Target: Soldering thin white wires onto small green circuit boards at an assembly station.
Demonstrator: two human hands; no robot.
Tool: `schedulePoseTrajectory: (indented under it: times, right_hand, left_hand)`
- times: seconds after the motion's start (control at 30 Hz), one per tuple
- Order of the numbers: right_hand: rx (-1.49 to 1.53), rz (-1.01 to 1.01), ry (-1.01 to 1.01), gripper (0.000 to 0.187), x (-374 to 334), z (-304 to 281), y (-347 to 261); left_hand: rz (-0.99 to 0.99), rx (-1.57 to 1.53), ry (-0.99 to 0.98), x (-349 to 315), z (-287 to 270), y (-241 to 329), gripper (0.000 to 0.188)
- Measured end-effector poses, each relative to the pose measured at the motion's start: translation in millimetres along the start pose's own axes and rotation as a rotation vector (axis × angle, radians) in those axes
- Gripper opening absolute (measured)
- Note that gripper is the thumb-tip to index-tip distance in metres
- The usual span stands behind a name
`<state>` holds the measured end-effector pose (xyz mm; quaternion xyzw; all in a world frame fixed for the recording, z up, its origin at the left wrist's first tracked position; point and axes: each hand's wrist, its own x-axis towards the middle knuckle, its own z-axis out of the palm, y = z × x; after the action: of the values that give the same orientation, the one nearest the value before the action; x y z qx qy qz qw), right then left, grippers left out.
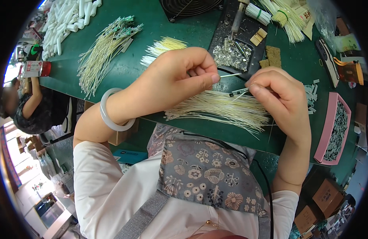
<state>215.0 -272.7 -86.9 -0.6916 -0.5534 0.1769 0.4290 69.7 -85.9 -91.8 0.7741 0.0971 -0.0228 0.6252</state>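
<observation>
My left hand [184, 75], with a pale bangle on its wrist, pinches a thin white wire [231, 75] between thumb and forefinger. Opposite it, my right hand [281, 97] has its fingertips closed on a small dark part with thin leads [238, 93]. The wire and the part are apart, a short gap between them. Below both hands lies a loose bundle of cream wires [220, 106] on the green table [124, 75]. Behind them, a soldering iron [237, 22] points down at a black tray [220, 38] strewn with shiny metal bits [231, 55].
At right stands a pink tray [321, 139] of small grey parts. White tubes [68, 24] and a green-tipped wire bundle [106, 51] lie left; short white-yellow wires [162, 47] sit behind my left hand. A black fan [190, 8] is at the back. Another person [31, 107] is at far left.
</observation>
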Motion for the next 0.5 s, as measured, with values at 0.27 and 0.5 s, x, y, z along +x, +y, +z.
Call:
schedulePoseTrajectory:
  times: [0.27, 0.5]
  right_hand:
    - [0.360, 0.389, 0.130, 0.015, -3, 22, -7]
    - [0.480, 0.425, 0.115, 0.015, -3, 23, -8]
  left_hand:
    - [0.122, 0.121, 0.061, -2, 4, 1, 0.009]
    - [0.213, 0.158, 0.040, -3, 7, -3, 0.010]
